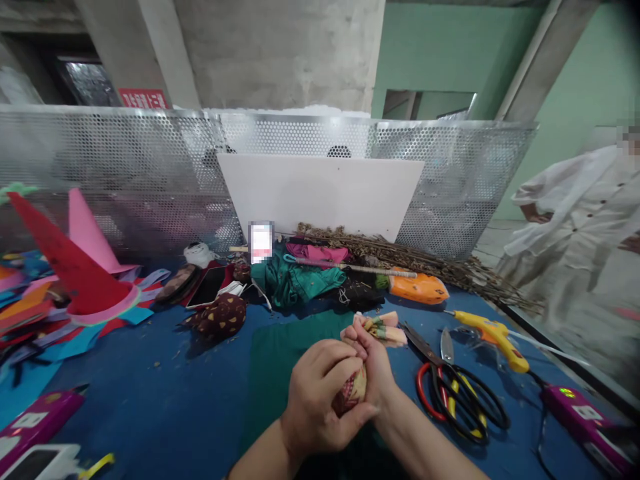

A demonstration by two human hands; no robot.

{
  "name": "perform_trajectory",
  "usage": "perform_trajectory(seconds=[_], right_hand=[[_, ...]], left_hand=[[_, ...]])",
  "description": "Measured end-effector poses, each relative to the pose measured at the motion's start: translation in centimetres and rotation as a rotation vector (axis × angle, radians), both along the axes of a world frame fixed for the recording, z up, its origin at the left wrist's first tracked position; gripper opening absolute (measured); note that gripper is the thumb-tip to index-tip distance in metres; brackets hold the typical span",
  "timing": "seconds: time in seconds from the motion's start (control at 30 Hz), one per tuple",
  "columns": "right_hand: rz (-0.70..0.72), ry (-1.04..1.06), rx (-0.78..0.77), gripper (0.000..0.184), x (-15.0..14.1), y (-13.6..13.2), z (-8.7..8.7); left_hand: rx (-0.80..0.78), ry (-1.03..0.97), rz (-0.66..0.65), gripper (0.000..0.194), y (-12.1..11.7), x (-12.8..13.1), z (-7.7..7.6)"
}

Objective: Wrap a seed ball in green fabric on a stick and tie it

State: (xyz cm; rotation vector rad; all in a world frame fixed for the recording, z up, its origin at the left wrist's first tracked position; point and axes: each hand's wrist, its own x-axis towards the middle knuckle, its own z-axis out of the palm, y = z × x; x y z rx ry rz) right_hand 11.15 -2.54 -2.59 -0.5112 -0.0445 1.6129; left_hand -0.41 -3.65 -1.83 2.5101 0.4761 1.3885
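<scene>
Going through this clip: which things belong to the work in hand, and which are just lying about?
In hand, judging by contact and position:
- patterned bundle, between left hand and right hand
- green cloth beneath them, probably

Lying about, untouched:
- scissors
- yellow glue gun
- orange packet
- red cone
- spotted brown bundle
</scene>
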Motion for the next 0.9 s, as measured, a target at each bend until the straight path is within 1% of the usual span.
perform_trajectory(seconds=[0.07, 0.2, 0.27, 0.3, 0.33, 0.4, 0.47, 0.5, 0.53, 0.6, 0.67, 0.7, 0.83, 0.9], right_hand=[[0.017, 0.007, -0.017, 0.045, -0.3, -0.3, 0.1], [0.000, -0.024, -0.048, 0.046, -0.8, -0.4, -0.2], [-0.007, -0.039, -0.076, 0.046, -0.7, -0.2, -0.5], [-0.014, -0.042, -0.089, 0.045, -0.5, -0.1, -0.5], [-0.024, -0.043, -0.093, 0.044, -0.4, 0.0, -0.5], [-0.037, -0.042, -0.067, 0.043, -0.1, 0.0, -0.2], [-0.045, -0.053, -0.002, 0.042, 0.1, -0.1, 0.2], [-0.053, -0.069, 0.035, 0.042, 0.1, -0.2, 0.3], [-0.068, -0.094, 0.071, 0.042, 0.0, -0.2, 0.4], [-0.131, -0.166, 0.142, 0.041, -0.2, -0.4, 0.5], [-0.179, -0.239, 0.206, 0.038, -0.5, -0.7, 0.3], [-0.194, -0.267, 0.231, 0.037, -0.7, -0.8, 0.2], [-0.230, -0.330, 0.271, 0.039, -1.5, -1.4, 0.1], [-0.257, -0.349, 0.260, 0.042, -1.8, -1.6, 0.2]], left_hand=[[-0.035, -0.044, -0.020, 0.037, -0.2, 0.0, 0.3], [-0.095, -0.102, 0.025, 0.022, -0.5, 0.2, 0.3], [-0.169, -0.121, 0.010, 0.017, -0.4, 0.2, 0.1], [-0.227, -0.134, -0.018, 0.014, -0.3, 0.2, -0.1], [-0.302, -0.168, -0.046, 0.014, -0.1, 0.2, -0.3], [-0.512, -0.316, -0.056, 0.024, 0.2, 0.2, -0.8], [-0.766, -0.516, 0.021, 0.035, 0.6, 0.3, -1.3], [-0.887, -0.598, 0.064, 0.038, 0.6, 0.5, -1.6], [-0.991, -0.645, 0.083, 0.039, 0.7, 0.6, -1.8], [-1.134, -0.666, 0.028, 0.038, 0.5, 1.0, -2.0], [-1.189, -0.680, -0.052, 0.037, 0.1, 1.4, -1.9], [-1.192, -0.692, -0.060, 0.036, -0.1, 1.5, -1.8], [-1.135, -0.696, 0.034, 0.032, -0.3, 1.5, -1.5], [-1.091, -0.662, 0.048, 0.033, -0.1, 1.3, -1.6]])
